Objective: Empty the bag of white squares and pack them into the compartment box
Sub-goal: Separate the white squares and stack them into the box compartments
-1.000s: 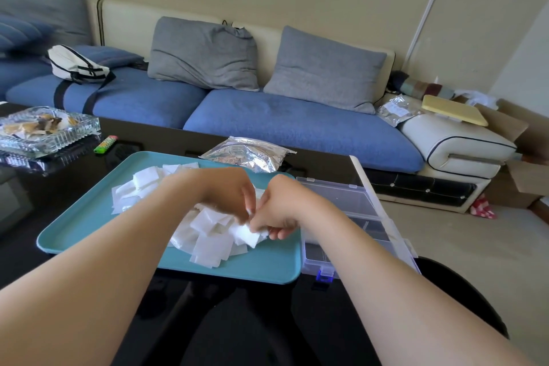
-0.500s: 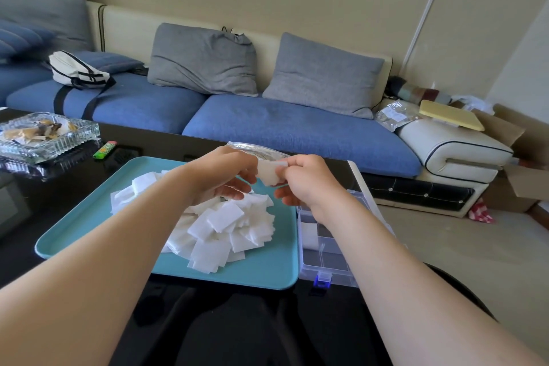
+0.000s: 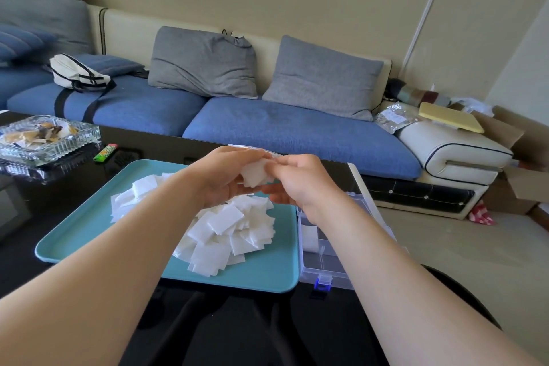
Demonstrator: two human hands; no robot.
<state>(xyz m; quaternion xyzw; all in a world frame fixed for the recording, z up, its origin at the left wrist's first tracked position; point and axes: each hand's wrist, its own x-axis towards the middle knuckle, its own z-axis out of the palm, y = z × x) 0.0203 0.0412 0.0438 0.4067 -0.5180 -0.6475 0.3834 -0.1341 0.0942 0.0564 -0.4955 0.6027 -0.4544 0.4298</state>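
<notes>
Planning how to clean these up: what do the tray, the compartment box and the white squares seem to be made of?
Tray: likely plastic, teal, smooth and matte, with a moulded rounded rim. Compartment box: clear hard plastic, glossy; its dividers show through and a blue clip latch sits at the front. White squares: thin, soft-looking matte sheets, perhaps cotton pad or foam; the view cannot settle which.

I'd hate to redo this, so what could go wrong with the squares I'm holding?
The small stack pinched between left hand and right hand hangs over the teal tray; a slip could scatter it into the loose pile. Your right forearm crosses the compartment box and might nudge it.
</notes>
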